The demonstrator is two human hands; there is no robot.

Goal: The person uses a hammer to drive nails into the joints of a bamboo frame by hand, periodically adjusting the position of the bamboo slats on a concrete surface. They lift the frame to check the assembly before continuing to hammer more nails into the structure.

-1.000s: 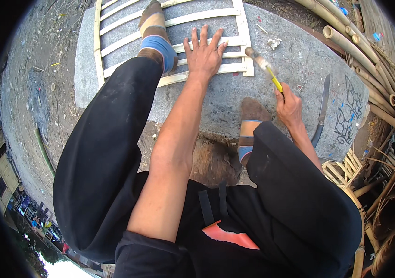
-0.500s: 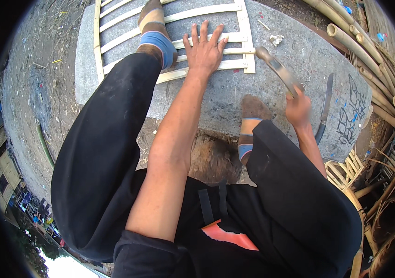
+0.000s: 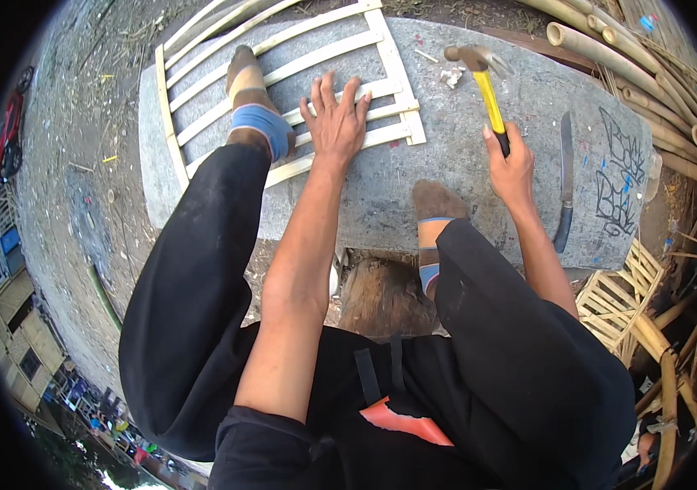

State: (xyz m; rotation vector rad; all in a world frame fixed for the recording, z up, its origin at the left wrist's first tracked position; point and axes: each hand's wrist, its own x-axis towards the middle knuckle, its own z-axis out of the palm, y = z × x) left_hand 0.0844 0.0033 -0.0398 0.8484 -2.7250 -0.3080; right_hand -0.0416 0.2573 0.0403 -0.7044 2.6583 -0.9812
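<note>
A pale slatted bamboo frame (image 3: 390, 65) lies at the far left of a grey slab (image 3: 381, 192). My left hand (image 3: 336, 131) presses down on its near slats, fingers spread and gripping nothing. Beside that hand, my left foot (image 3: 262, 122) in a striped sock rests on the slats. In my right hand (image 3: 513, 163) is a claw hammer (image 3: 489, 100), held by its yellow and black handle. The hammer's head is to the right of the frame and apart from it, slightly blurred. Right of that hand lies a long knife (image 3: 566, 163) with a dark handle.
Thick bamboo poles (image 3: 610, 55) are piled at the far right. A small slatted bamboo piece (image 3: 610, 306) leans by the slab's near right corner. My right foot (image 3: 438, 200) is on the slab's near edge, by a wooden stump (image 3: 385, 294). A crumpled pale scrap (image 3: 451, 77) lies near the hammer.
The hammer's head was at the frame's right edge, by a slat end; it has swung up and away to the right. My left hand stays on the slats. The view has shifted slightly.
</note>
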